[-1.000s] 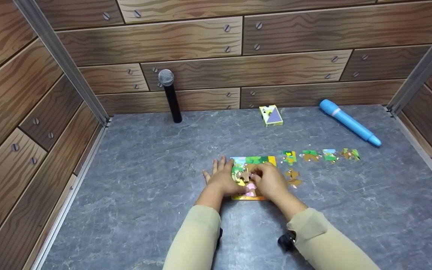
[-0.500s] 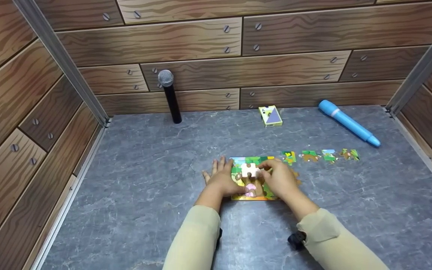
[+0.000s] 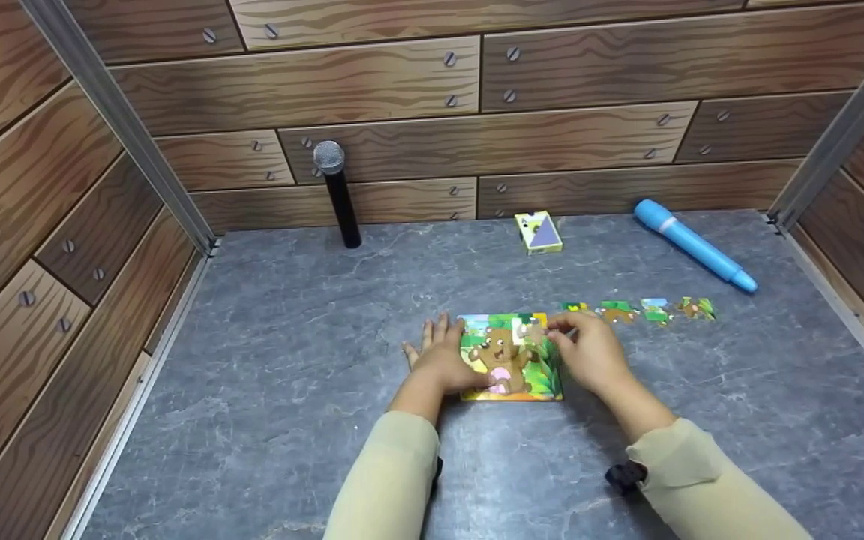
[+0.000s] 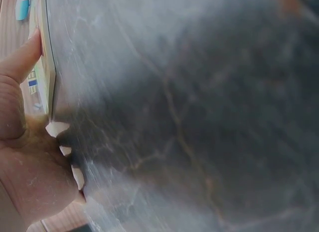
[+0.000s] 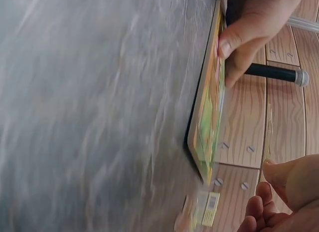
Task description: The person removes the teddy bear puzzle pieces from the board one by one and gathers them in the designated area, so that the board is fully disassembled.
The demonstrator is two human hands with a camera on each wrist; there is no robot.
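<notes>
A jigsaw puzzle (image 3: 503, 375) with a brown bear picture lies on the grey table. My left hand (image 3: 443, 364) rests along its left side, fingers spread and thumb over the lower left of the picture. In the left wrist view the left thumb (image 4: 25, 57) presses on the board's edge. At the upper right of the picture, my right hand (image 3: 589, 352) pinches a blurred puzzle piece (image 3: 531, 331) between thumb and fingertip. That piece (image 5: 270, 132) shows thin and edge-on in the right wrist view, raised off the board.
Several loose puzzle pieces (image 3: 618, 311) lie in a row to the right of the board. Behind stand a black microphone (image 3: 342, 206) and a small card box (image 3: 539, 232); a blue pen-shaped stick (image 3: 694, 244) lies at the back right. Wood-patterned walls (image 3: 372, 82) enclose the table.
My right hand has moved right across the board with the piece, whose white back showed half a second ago. The bear's face is now uncovered. My left hand has stayed put.
</notes>
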